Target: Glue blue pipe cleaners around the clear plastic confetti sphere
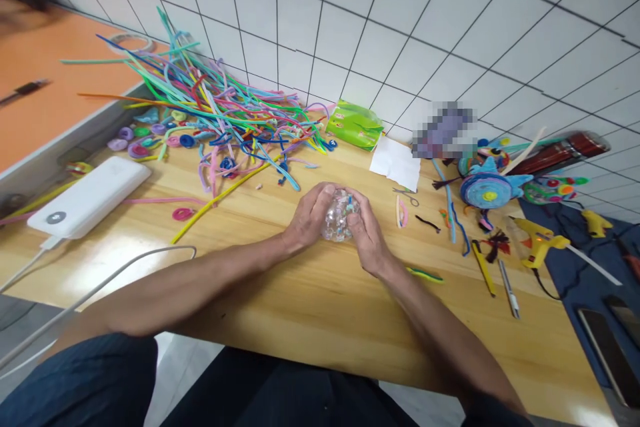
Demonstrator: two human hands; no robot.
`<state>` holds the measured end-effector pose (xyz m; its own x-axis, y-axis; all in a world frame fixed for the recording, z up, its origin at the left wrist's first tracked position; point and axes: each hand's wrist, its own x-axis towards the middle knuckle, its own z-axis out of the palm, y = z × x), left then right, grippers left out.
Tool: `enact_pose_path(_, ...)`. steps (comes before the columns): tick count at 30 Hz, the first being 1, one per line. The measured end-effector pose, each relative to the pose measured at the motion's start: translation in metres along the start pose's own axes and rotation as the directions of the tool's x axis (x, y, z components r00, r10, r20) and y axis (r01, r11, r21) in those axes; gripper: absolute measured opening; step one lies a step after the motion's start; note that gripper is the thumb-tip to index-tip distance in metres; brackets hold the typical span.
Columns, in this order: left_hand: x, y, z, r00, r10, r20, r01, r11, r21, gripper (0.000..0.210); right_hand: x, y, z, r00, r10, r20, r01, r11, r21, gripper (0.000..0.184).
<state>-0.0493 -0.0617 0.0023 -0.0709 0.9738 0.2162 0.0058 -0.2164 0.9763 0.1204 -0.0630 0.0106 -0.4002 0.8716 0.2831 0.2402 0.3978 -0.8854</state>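
My left hand (307, 217) and my right hand (370, 233) are closed around a clear, shiny plastic bundle (339, 219) with small bluish bits in it. I cannot make out what is inside. The left palm presses on one side, while the right thumb lies over the near face. The bundle is at or just above the wooden table (300, 307). To the right of my hands are a pair of scissors (407, 197), a pink and white pipe cleaner piece (401, 211) and a short black piece (427, 223).
Many colourful pipe cleaners (225, 103) are heaped at the back left. A white power bank (93, 197) with a cable lies left. Along the wall are a green packet (355, 125) and white paper (396, 163). A blue pipe-cleaner figure (487, 188) and yellow glue gun (540, 240) are right.
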Motion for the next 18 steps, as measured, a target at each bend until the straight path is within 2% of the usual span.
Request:
enact_pose_path(3,0.005,-0.003,-0.002,0.997,-0.01,0.07,0.012,1.0,-0.021,0.061,0.004,0.002,-0.002,0.998,0.048,-0.051,-0.045,0.998,0.044,0.06)
enact_pose_path(5,0.009,-0.003,-0.004,0.987,0.041,0.156,-0.029,0.996,-0.079,0.067,0.009,0.004,-0.005,0.991,0.091,-0.099,-0.084,0.994,0.072,0.063)
enact_pose_path(7,0.014,-0.003,-0.005,0.967,0.093,0.236,-0.069,0.992,-0.108,0.08,0.013,0.007,-0.01,0.983,0.125,-0.133,-0.115,0.99,0.083,0.071)
enact_pose_path(9,0.017,-0.003,-0.006,0.956,0.082,0.283,-0.058,0.994,-0.092,0.094,0.016,0.008,-0.016,0.969,0.137,-0.206,-0.12,0.988,0.096,0.072)
enact_pose_path(11,0.02,-0.004,-0.005,0.959,0.034,0.283,-0.015,0.998,-0.067,0.092,0.018,0.003,-0.023,0.933,0.091,-0.348,-0.056,0.992,0.11,0.059)
enact_pose_path(13,0.021,-0.005,-0.005,0.968,-0.006,0.252,0.02,0.998,-0.054,0.084,0.022,-0.013,-0.032,0.865,-0.018,-0.501,0.085,0.99,0.112,0.036)
enact_pose_path(14,0.022,-0.006,-0.005,0.971,-0.018,0.239,0.031,0.998,-0.051,0.082,0.024,-0.024,-0.037,0.835,-0.076,-0.546,0.169,0.978,0.122,0.031)
enact_pose_path(16,0.023,-0.008,-0.005,0.973,-0.038,0.228,0.05,0.998,-0.046,0.083,0.026,-0.051,-0.047,0.809,-0.167,-0.564,0.293,0.945,0.141,0.034)
enact_pose_path(18,0.025,-0.01,-0.006,0.972,-0.064,0.224,0.074,0.997,-0.035,0.084,0.02,-0.076,-0.061,0.798,-0.226,-0.559,0.36,0.922,0.141,0.039)
